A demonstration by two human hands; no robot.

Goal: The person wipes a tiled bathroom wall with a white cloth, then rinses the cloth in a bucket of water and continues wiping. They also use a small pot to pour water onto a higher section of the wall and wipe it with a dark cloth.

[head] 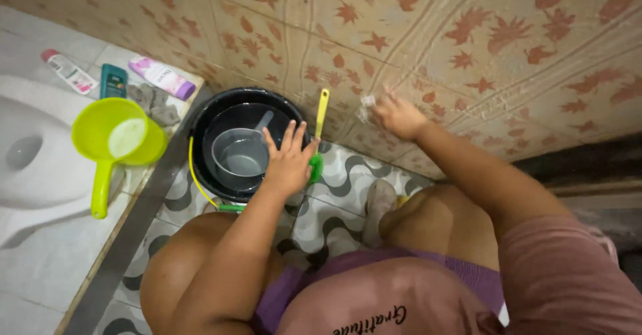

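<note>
The person crouches on the patterned floor (338, 181) facing a tiled wall (468, 34) printed with red leaves. The right hand (399, 116) presses a small pale scrubbing pad (366, 106) against the wall low down, its fingers clenched around the pad, with whitish suds smeared on the tile about it. The left hand (289, 158) rests with fingers spread and released on the rim of a black bucket (200, 118), holding nothing; inside the bucket sits a grey dipper (241, 153) in water. A brush with a yellow handle and green head (319, 131) leans against the wall just beside the bucket, untouched. To the left, on a pale tiled ledge (40, 261), lie a lime-green dipper (114, 144), a grey rag (152, 101) and a few bottles and tubes (too small to tell apart well). Judging by the suds, only a small patch of wall has been scrubbed; the tiles above and to the right look dry and untouched.
</note>
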